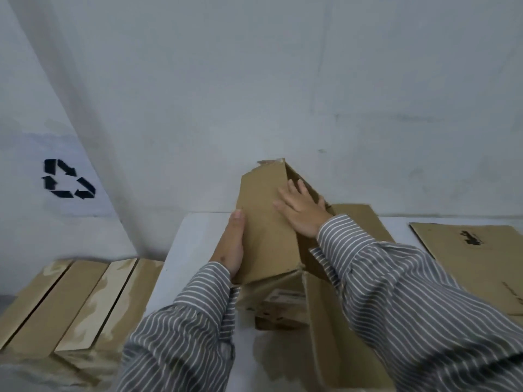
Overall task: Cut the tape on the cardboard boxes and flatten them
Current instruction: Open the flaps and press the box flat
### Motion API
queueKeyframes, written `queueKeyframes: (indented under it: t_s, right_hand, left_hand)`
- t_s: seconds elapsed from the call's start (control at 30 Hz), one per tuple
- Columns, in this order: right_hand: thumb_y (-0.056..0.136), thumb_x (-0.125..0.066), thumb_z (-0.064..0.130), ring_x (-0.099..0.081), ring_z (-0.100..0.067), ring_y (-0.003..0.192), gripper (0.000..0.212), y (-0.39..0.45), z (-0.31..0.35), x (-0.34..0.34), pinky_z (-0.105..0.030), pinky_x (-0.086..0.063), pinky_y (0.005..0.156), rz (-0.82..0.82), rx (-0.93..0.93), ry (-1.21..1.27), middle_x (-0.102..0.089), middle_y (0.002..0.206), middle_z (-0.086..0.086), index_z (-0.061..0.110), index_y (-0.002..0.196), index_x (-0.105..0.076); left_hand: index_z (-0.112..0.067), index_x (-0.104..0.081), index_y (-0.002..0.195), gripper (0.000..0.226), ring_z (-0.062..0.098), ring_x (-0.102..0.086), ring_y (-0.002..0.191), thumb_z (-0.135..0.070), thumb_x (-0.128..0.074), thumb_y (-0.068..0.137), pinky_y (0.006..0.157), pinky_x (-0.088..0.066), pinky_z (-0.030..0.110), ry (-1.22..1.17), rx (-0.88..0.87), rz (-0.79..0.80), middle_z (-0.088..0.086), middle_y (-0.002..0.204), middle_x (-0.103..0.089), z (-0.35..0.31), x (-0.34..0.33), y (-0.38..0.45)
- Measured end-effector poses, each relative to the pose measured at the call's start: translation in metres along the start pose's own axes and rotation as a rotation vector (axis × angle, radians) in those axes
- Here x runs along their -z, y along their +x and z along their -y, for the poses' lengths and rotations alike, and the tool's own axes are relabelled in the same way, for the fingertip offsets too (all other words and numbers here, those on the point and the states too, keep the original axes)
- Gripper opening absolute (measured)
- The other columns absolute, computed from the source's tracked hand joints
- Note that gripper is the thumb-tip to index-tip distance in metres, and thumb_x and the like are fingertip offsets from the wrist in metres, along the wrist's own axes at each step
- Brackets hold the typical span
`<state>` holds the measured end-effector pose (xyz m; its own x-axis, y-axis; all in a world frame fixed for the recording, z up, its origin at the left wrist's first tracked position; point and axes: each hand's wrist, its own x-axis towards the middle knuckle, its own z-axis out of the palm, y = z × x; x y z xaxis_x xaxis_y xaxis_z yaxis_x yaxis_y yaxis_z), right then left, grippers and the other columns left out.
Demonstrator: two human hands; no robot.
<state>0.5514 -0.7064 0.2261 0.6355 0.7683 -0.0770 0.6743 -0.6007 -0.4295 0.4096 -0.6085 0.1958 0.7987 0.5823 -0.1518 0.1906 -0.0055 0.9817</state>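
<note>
A brown cardboard box [266, 224] stands half collapsed on the white table [192, 244], its panels skewed and its near flaps open. My left hand [230, 246] lies along the box's left side, thumb on the upper edge, fingers hidden behind the panel. My right hand [301, 212] presses flat on the slanted top panel, fingers straight and spread, near the far open end. No cutting tool is visible in either hand.
A flattened cardboard sheet [475, 261] with black print lies on the table at the right. Taped, closed boxes [76, 304] sit low at the left. A white wall stands close behind, and a white surface with a recycling symbol [68, 179] is at the left.
</note>
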Motion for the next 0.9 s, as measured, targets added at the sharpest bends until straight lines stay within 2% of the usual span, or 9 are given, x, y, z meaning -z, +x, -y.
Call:
queueKeyframes:
  t_s: [0.07, 0.13, 0.2, 0.3, 0.4, 0.47, 0.67, 0.8, 0.9]
  right_hand:
    - [0.098, -0.018, 0.054, 0.014, -0.018, 0.145, 0.059, -0.009, -0.017, 0.011, -0.055, 0.011, 0.111, 0.020, -0.069, 0.003, 0.011, 0.158, 0.006, 0.030, 0.151, -0.005]
    - [0.098, -0.017, 0.055, 0.015, -0.018, 0.145, 0.059, -0.021, -0.030, 0.024, -0.056, 0.012, 0.111, 0.020, -0.091, -0.061, 0.013, 0.158, 0.006, 0.031, 0.151, -0.008]
    - [0.098, -0.017, 0.053, 0.015, -0.015, 0.145, 0.059, -0.035, -0.040, 0.036, -0.057, 0.013, 0.110, 0.024, -0.073, -0.171, 0.012, 0.158, 0.006, 0.028, 0.151, -0.012]
    - [0.100, -0.015, 0.050, 0.012, -0.011, 0.145, 0.059, -0.057, -0.052, 0.041, -0.056, 0.014, 0.112, 0.075, -0.041, -0.250, 0.007, 0.159, 0.003, 0.021, 0.151, -0.010]
    - [0.100, -0.014, 0.047, 0.008, -0.013, 0.146, 0.060, -0.072, -0.069, 0.035, -0.052, 0.008, 0.115, 0.070, -0.060, -0.284, 0.007, 0.159, -0.001, 0.018, 0.152, -0.003]
    - [0.101, -0.015, 0.045, 0.007, -0.015, 0.146, 0.060, -0.078, -0.082, 0.032, -0.048, 0.004, 0.117, 0.029, -0.062, -0.297, 0.007, 0.159, -0.003, 0.016, 0.152, -0.001]
    - [0.102, -0.015, 0.042, 0.005, -0.014, 0.146, 0.060, -0.088, -0.119, 0.023, -0.036, 0.001, 0.117, -0.032, -0.004, -0.303, 0.007, 0.159, -0.002, 0.014, 0.151, 0.002]
    - [0.102, -0.015, 0.041, 0.005, -0.012, 0.146, 0.059, -0.093, -0.133, 0.022, -0.032, 0.002, 0.117, -0.035, 0.022, -0.246, 0.007, 0.159, -0.002, 0.013, 0.151, 0.003]
    - [0.102, -0.014, 0.042, 0.006, -0.012, 0.146, 0.059, -0.093, -0.135, 0.022, -0.034, 0.002, 0.118, -0.033, 0.045, -0.216, 0.007, 0.159, -0.002, 0.013, 0.151, 0.003]
  left_hand:
    - [-0.026, -0.022, 0.150, 0.071, 0.011, -0.031, 0.133, -0.067, -0.016, 0.092, 0.108, -0.015, 0.025, 0.048, -0.035, 0.059, -0.014, 0.139, -0.033, -0.009, -0.023, 0.001]
    - [-0.030, -0.016, 0.152, 0.106, 0.017, -0.028, 0.140, -0.093, -0.014, 0.067, 0.118, -0.010, 0.042, 0.111, -0.053, 0.088, -0.010, 0.152, -0.029, -0.009, -0.046, 0.010]
    - [-0.032, -0.014, 0.152, 0.119, 0.019, -0.026, 0.142, -0.099, -0.010, 0.054, 0.118, -0.010, 0.050, 0.149, -0.071, 0.107, -0.007, 0.155, -0.026, -0.007, -0.066, 0.021]
    - [-0.028, -0.015, 0.152, 0.105, 0.018, -0.017, 0.145, -0.090, -0.004, 0.068, 0.118, -0.006, 0.050, 0.182, -0.118, 0.123, -0.006, 0.158, -0.018, -0.023, -0.093, 0.016]
    - [-0.026, -0.013, 0.152, 0.069, 0.019, -0.006, 0.147, -0.063, -0.005, 0.094, 0.119, 0.004, 0.046, 0.248, -0.147, 0.146, -0.003, 0.159, -0.010, -0.036, -0.118, 0.007]
    - [-0.026, -0.010, 0.152, 0.058, 0.019, -0.002, 0.147, -0.049, -0.005, 0.099, 0.118, 0.007, 0.043, 0.286, -0.146, 0.164, -0.002, 0.159, -0.007, -0.037, -0.130, 0.005]
    - [-0.029, -0.013, 0.152, 0.100, 0.019, -0.014, 0.145, -0.079, 0.007, 0.068, 0.116, -0.001, 0.055, 0.434, -0.255, 0.054, -0.006, 0.159, -0.016, -0.020, -0.134, 0.014]
    - [-0.023, -0.027, 0.145, 0.125, 0.027, -0.032, 0.137, -0.097, 0.009, 0.051, 0.110, -0.023, 0.060, 0.422, -0.137, -0.050, 0.005, 0.151, -0.033, 0.019, -0.122, 0.021]
    - [-0.022, -0.025, 0.148, 0.118, 0.026, -0.027, 0.141, -0.095, 0.003, 0.061, 0.114, -0.019, 0.056, 0.325, 0.026, -0.063, 0.006, 0.154, -0.030, 0.049, -0.120, 0.018]
